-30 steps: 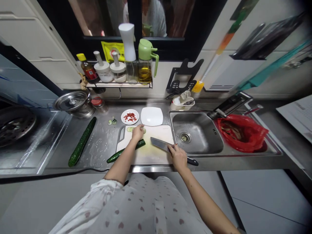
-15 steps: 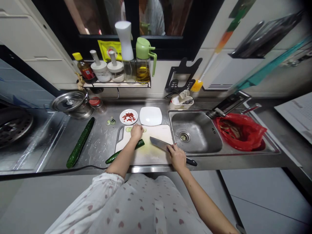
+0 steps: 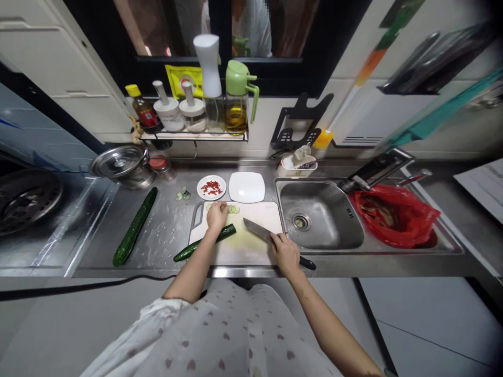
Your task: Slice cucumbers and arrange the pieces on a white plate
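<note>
The left hand [image 3: 217, 215] has been shifted slightly left along the row of cucumber slices [image 3: 234, 209] at the far edge of the cutting board [image 3: 251, 255], so that more slices are now uncovered at the right end. The kitchen knife [image 3: 257, 228] has been kept low over the board, its handle enclosed by the grip of the right hand [image 3: 286, 254]. From this it is judged that the slices are being tended while cutting is paused. The cut cucumber [image 3: 226, 231] is left lying across the board's left side, its near end past the board's edge; a whole cucumber [image 3: 135, 226] is laid apart on the counter [image 3: 168, 233].

The left grip is narrow, with the fingers bunched, but whether a slice is pinched cannot be told. The middle of the row is hidden by that hand, and the middle of the cut cucumber by the forearm. The contents of the red plastic bag [image 3: 418, 220] cannot be made out, and a printed sheet [image 3: 482, 191] is cut off at the right.
</note>
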`<move>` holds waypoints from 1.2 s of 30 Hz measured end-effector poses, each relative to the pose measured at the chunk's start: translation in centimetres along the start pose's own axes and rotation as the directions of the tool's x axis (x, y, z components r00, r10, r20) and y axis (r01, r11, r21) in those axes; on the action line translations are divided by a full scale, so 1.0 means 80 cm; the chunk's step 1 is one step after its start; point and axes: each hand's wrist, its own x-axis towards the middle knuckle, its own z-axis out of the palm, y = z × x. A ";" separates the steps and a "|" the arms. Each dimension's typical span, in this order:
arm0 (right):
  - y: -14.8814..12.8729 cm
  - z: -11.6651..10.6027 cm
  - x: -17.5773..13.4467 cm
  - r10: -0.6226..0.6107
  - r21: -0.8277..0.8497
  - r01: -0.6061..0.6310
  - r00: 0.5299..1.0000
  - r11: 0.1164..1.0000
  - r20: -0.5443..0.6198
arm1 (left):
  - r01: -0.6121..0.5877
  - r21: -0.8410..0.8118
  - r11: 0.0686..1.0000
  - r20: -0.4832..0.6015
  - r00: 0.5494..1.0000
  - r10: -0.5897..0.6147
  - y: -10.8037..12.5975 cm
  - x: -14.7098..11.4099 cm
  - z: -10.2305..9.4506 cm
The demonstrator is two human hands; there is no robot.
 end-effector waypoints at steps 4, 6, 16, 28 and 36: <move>-0.008 0.001 0.004 -0.009 0.016 0.008 1.000 1.000 0.018 | -0.031 -0.034 0.999 -0.031 0.999 0.030 -0.016 -0.031 -0.016; -0.012 0.000 0.007 -0.007 0.019 0.006 1.000 1.000 0.030 | -0.058 -0.029 0.998 -0.027 0.998 0.057 -0.023 -0.047 -0.021; -0.025 -0.007 0.010 0.003 0.062 -0.008 0.997 0.998 0.079 | -0.245 0.057 0.968 0.033 0.969 0.243 -0.044 -0.092 -0.027; -0.023 0.001 0.015 0.033 0.379 -0.037 0.999 0.925 0.017 | -0.279 0.079 0.957 0.060 0.960 0.275 -0.042 -0.091 -0.025; -0.021 0.008 0.021 0.061 0.454 -0.074 0.997 0.888 0.043 | -0.293 0.043 0.955 0.055 0.955 0.290 -0.040 -0.093 -0.027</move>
